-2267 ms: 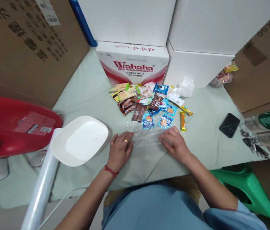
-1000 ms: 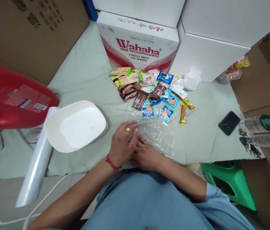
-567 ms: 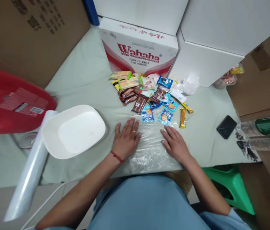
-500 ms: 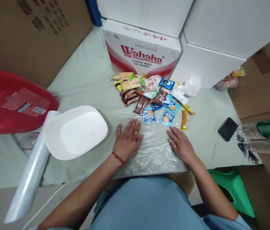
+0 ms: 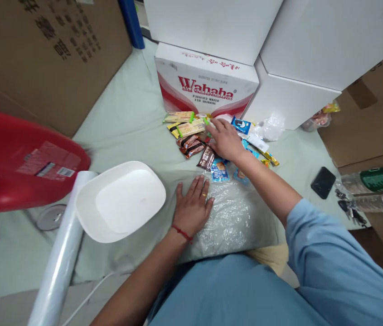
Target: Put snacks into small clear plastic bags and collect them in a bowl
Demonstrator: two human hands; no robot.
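My left hand (image 5: 192,204) lies flat, fingers spread, on the left edge of a clear plastic sheet (image 5: 235,217) spread over the cloth. My right hand (image 5: 225,139) reaches over a pile of wrapped snacks, fingers apart; whether its fingertips touch a packet I cannot tell. Left of that hand are yellow-and-green snack packets (image 5: 191,127), reddish-brown packets (image 5: 190,145) and a dark brown packet (image 5: 206,157). Blue packets (image 5: 220,170) lie just below it, and another blue packet (image 5: 241,125) lies beyond it. The hand and forearm hide part of the pile.
A white plastic bowl (image 5: 119,201) stands at left beside a roll of plastic film (image 5: 60,253) and a red container (image 5: 28,163). A Wahaba-style printed carton (image 5: 208,86) and white boxes (image 5: 300,86) back the pile. A black phone-like object (image 5: 323,183), keys (image 5: 350,207) and bottles (image 5: 378,179) lie right.
My right hand has lifted off the plastic sheet and moved forward and left over the snack pile. My left hand stays flat on the sheet. The view has shifted slightly.
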